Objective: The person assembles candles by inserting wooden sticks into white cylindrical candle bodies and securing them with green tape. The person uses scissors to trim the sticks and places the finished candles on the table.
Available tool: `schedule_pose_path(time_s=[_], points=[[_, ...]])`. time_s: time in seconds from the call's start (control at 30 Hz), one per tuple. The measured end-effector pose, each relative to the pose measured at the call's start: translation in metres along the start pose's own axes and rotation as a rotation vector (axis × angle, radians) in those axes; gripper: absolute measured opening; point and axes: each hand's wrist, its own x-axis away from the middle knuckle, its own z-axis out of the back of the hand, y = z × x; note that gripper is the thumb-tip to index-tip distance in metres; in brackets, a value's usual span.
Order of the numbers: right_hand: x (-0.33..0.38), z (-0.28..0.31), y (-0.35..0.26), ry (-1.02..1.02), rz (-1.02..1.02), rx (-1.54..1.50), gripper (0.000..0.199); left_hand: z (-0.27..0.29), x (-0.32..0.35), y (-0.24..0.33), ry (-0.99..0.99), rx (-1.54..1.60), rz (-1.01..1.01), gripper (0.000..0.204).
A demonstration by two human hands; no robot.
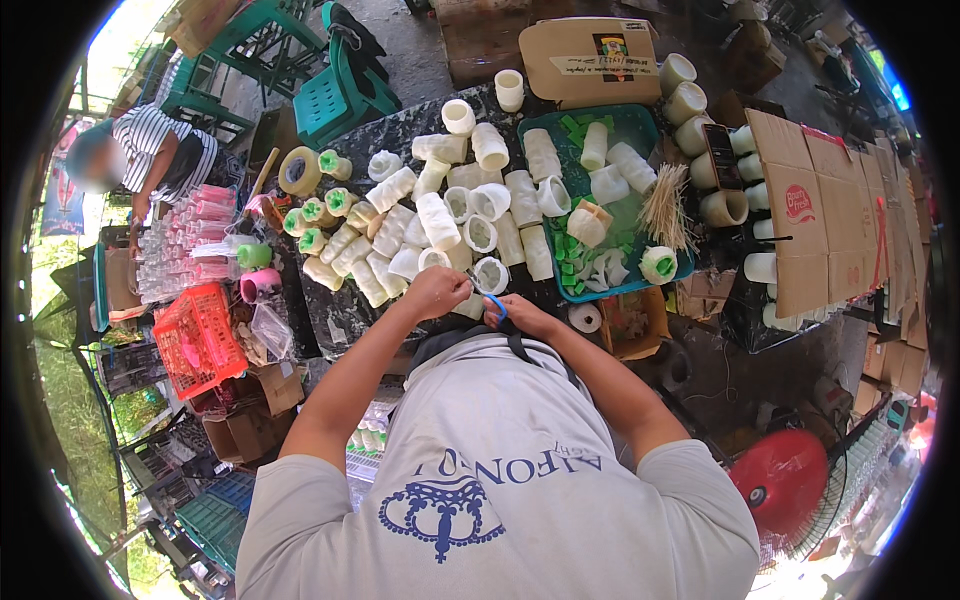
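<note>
At the table's near edge, my right hand is closed around the blue handles of a pair of scissors. The scissors' tips point toward my left hand, whose fingers are pinched together. Whatever that hand holds is too small to make out. Just beyond both hands lies a pile of white, hollow, waxy cylinders, like candle shells, some on their sides and some showing open ends. One open cylinder is right by the scissors.
A teal tray at right holds green pieces, white cylinders and a bundle of thin sticks. Tape and green-centred cylinders lie left. Beyond are a red crate, a cardboard box, a red fan and another person.
</note>
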Motion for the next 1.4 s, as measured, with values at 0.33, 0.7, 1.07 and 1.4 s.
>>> schedule_pose_path(time_s=[0.33,0.7,1.07,1.4], points=[[0.005,0.001,-0.005,0.023,0.027,0.102,0.046,0.0,0.003,-0.001,-0.029,0.116,0.033,0.032],[0.061,0.018,-0.049,0.339,0.082,0.393,0.036,0.001,0.033,0.0,0.039,0.433,0.16,0.041],[0.093,0.027,-0.084,0.327,-0.023,0.658,0.031,-0.006,0.029,0.012,0.128,0.665,0.102,0.036],[0.062,-0.011,-0.082,-0.13,0.066,0.29,0.038,0.038,0.045,0.063,-0.061,1.19,0.109,0.042]])
